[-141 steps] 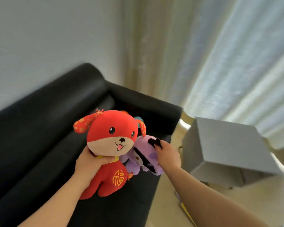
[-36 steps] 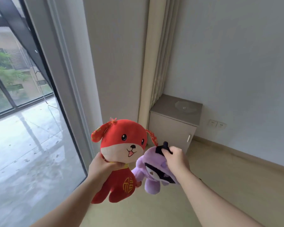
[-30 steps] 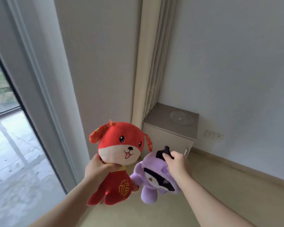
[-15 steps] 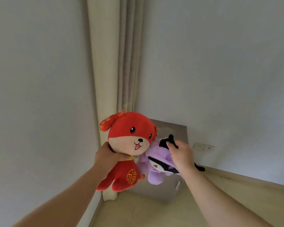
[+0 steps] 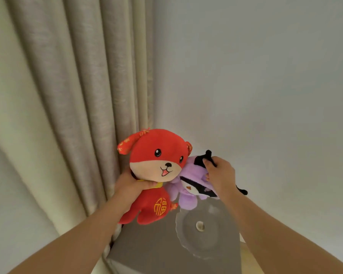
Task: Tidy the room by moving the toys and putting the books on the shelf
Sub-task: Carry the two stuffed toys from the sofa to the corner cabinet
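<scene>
two plush toys are seen in the middle of the frame, one in each hand. the red dog is held upright at centre; the left hand is wrapped round its neck, just under the cream muzzle, with the fingers curled tight on it. one gold character is stitched on its belly. the purple toy is pressed against the dog's right side in the picture and is gripped at its black top by the right hand, whose fingers are closed on it. the two hands are kept apart, with the toys touching between them.

one grey cabinet is seen at lower centre, below the toys. whether the dog's feet touch its top cannot be told. one clear glass dish lies on the cabinet, under the purple toy. one beige curtain fills the upper left, and a plain wall the upper right.
</scene>
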The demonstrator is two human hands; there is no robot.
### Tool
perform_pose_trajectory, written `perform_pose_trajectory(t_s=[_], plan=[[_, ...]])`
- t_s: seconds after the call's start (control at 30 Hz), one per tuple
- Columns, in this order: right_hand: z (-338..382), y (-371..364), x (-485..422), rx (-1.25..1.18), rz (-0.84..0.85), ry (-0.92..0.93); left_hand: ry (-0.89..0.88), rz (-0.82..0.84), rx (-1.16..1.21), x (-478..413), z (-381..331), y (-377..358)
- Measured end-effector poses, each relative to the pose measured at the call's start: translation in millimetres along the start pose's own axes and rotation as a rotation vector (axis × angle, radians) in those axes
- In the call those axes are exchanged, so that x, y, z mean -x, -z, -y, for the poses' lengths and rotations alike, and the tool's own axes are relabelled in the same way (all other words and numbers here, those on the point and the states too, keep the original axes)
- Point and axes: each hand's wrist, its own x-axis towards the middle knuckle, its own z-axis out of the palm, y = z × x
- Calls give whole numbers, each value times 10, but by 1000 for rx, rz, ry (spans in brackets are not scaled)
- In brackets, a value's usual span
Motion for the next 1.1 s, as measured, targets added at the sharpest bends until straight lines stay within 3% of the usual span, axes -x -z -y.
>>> perform_pose_trajectory(t_s=[0.27,0.47,0.87,0.97,1.1], plan=[[-361,-67,-921,79,-26,-86,50,63,-71,-1063,116,-549],[-594,-440,-1282,270,73,-141,139,155,-125,-1697,493,-763],[-862,-1081,-1607,538,201,-71,457,357,-305,-2491,1264,-953],[-902,-1045,-1577,687,192,-74,500,234,-331,-2489,1302,-935],[-934,-932,-1555,951,202,-59,282,-157,-79,-2361,1143,-888]])
